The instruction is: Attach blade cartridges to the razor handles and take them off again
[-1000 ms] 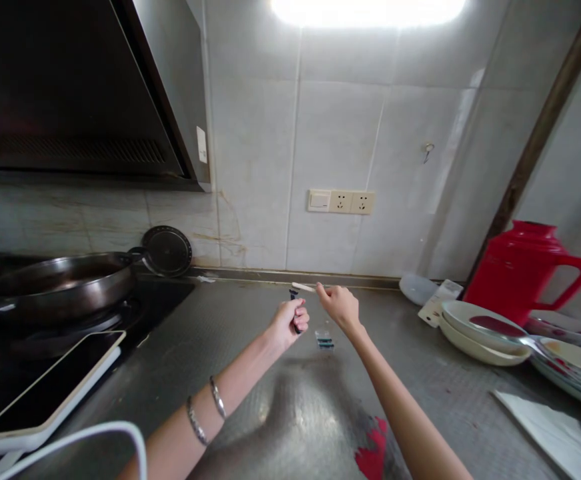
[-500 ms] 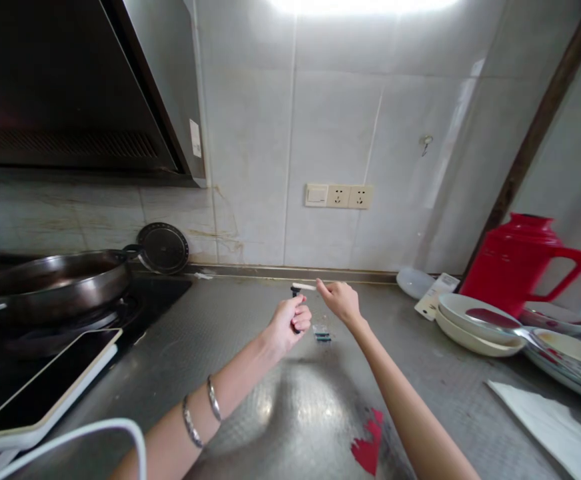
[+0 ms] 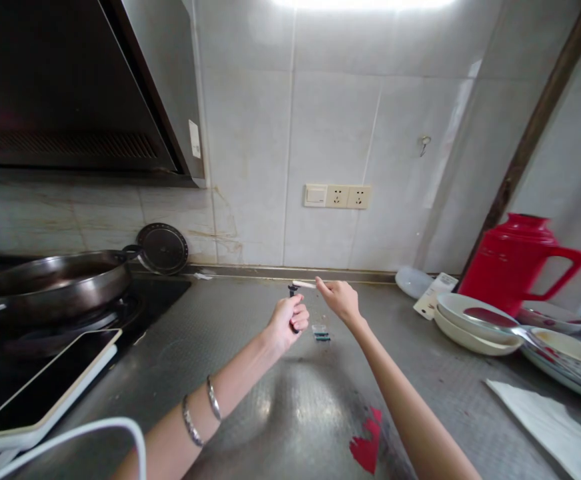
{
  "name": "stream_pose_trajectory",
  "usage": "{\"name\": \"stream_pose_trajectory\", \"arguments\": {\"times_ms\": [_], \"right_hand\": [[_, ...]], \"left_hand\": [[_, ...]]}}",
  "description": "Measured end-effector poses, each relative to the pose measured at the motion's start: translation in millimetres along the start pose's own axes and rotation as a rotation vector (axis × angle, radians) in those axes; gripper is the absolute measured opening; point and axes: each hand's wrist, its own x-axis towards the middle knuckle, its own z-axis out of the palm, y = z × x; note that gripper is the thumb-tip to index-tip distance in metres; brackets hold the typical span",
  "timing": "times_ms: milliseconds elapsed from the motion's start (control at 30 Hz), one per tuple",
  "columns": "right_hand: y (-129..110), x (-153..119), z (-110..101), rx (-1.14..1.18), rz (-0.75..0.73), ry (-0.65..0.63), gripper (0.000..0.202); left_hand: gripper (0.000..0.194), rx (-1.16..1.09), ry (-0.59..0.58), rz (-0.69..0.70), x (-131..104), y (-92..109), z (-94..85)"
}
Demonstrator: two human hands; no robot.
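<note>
My left hand [image 3: 286, 322] is wrapped round the dark handle of a small black T-shaped razor [image 3: 293, 291], its head pointing up. A slim white stick [image 3: 304, 285] is pinched in my right hand [image 3: 339, 298] and reaches left to the razor's head. Whether the two touch is too small to tell. Just below the hands, a small clear plastic pack [image 3: 321, 333] with dark green strips lies on the metal counter [image 3: 250, 413].
To the left, a steel pan [image 3: 60, 283] sits on the black stove, with a phone [image 3: 45, 387] on a white block and a white cable [image 3: 120, 423] nearer. Stacked bowls [image 3: 475, 333], a red thermos jug [image 3: 520, 263] and white paper [image 3: 550, 420] are at the right.
Both hands keep their grips and are almost in the same place. The view has shifted very slightly.
</note>
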Motion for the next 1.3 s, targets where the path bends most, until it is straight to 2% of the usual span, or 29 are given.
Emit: {"name": "stream_pose_trajectory", "arguments": {"times_ms": [233, 467, 633, 800, 967, 1100, 1300], "right_hand": [[1, -1, 2, 0.054, -0.050, 0.023, 0.067], [8, 3, -6, 0.057, 0.017, 0.057, 0.068], [4, 3, -12, 0.049, -0.059, 0.054, 0.067], [1, 1, -11, -0.002, -0.001, 0.031, 0.068], [-6, -1, -15, 0.005, -0.063, 0.069, 0.070], [-7, -2, -13, -0.033, 0.011, 0.044, 0.066], [-11, 0, -17, 0.038, -0.001, 0.063, 0.071]], "left_hand": [[0.019, 0.000, -0.004, 0.036, -8, -6, 5.3], [0.015, 0.006, -0.012, 0.091, -8, -10, 4.6], [0.016, 0.005, -0.025, 0.113, -9, -9, 5.1], [0.016, 0.006, -0.030, 0.125, -11, -8, 7.6], [0.018, 0.002, -0.026, 0.121, -13, -6, 8.8], [0.017, 0.007, -0.027, 0.137, -13, -7, 9.2], [0.017, 0.000, -0.029, 0.131, -11, -8, 8.3]]}}
